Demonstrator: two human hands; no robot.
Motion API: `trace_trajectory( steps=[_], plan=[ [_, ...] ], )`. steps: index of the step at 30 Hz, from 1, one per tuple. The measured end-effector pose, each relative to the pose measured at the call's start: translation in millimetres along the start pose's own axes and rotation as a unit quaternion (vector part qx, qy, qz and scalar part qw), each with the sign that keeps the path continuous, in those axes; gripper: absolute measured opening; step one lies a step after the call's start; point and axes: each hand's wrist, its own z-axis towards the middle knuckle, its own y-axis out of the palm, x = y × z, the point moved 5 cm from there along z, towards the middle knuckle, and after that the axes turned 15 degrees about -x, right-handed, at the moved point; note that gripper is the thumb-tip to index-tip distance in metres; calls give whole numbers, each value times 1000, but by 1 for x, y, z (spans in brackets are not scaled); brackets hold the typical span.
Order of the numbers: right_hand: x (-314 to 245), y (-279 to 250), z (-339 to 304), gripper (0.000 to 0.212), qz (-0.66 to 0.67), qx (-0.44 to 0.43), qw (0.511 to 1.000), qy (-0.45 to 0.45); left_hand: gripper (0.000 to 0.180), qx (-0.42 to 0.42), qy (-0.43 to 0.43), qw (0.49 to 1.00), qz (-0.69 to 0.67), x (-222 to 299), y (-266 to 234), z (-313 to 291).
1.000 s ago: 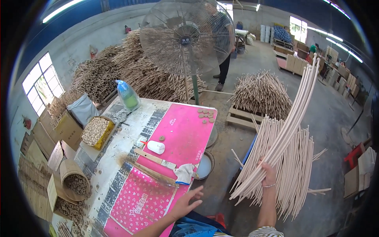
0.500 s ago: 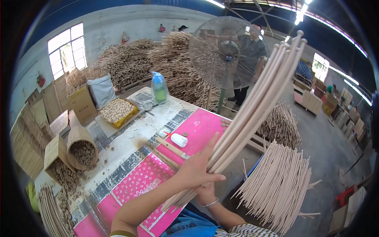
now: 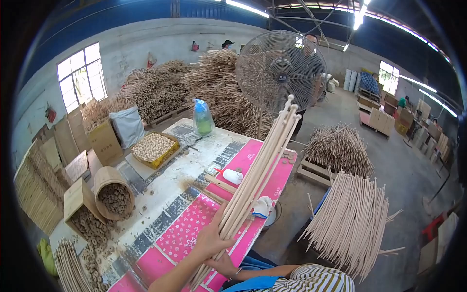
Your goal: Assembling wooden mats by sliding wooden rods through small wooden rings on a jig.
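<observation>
A bundle of long pale wooden sticks [image 3: 258,170] with round ball ends at the top leans up and away over the table. My left hand [image 3: 212,238] is wrapped round the lower part of the bundle. Just below it, my right hand [image 3: 224,265] closes on the sticks near their lower ends, its fingers partly hidden. Beside the bundle on the pink tabletop covering [image 3: 182,228] lie a white squeeze bottle [image 3: 233,176] with a red tip and a white glove or cloth [image 3: 263,207] with coloured trim.
Wooden rings spill from a box [image 3: 78,204] and a round container [image 3: 114,192] at left. A yellow tray [image 3: 168,156] holds wooden balls. A large fan [image 3: 282,73] stands beyond the table. At right lies a stack of sticks [image 3: 348,219]. A person [image 3: 318,73] stands behind the fan.
The bundle has come down and left, and its ball ends are lower in view. Both hands have moved left and down with it. The white glove or cloth has come into view.
</observation>
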Motion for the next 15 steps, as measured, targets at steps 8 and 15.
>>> trace_trajectory(
  steps=[8, 15],
  plan=[
    [21, 4, -5, 63, 38, -48, 997, 39, 115, -6, -64, 998, 1, -33, 17, -9],
    [24, 10, -7, 70, 35, -48, 996, 69, 113, -61, -119, 990, 46, -55, 26, -12]
  ],
)
